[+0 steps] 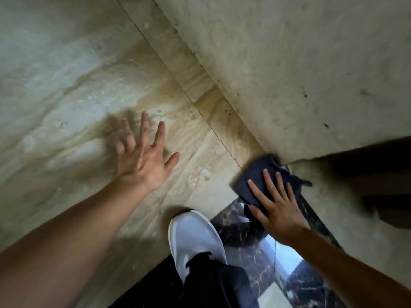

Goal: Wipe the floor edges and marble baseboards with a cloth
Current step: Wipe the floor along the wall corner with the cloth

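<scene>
So the person is crouched low in a corner, right hand (275, 205) flat with fingers spread, pressing a dark cloth (258, 176) down right where the beige floor (195, 152) meets the marble baseboard (300, 74). The cloth's far edge is tucked into the corner, touching the stone at the notch where the wall steps back. The left hand (142, 156) is open too, fingers splayed, palm down on or just over the floor, looks like it's propping them up; it's a bit blurry so contact is hard to call. A white sneaker (193, 236) sits between the arms, at the edge of the glossy dark marble strip (251, 238).

What could go wrong: the cloth is only pinned by a flat palm, not gripped, so a hard push along the edge could bunch it up or let it slide out, and bare fingers would scrape the rough corner. That polished dark strip looks slick too, so the foot or bracing hand could slip if it's damp.

Containers: no bucket, bottle or bin in view.
</scene>
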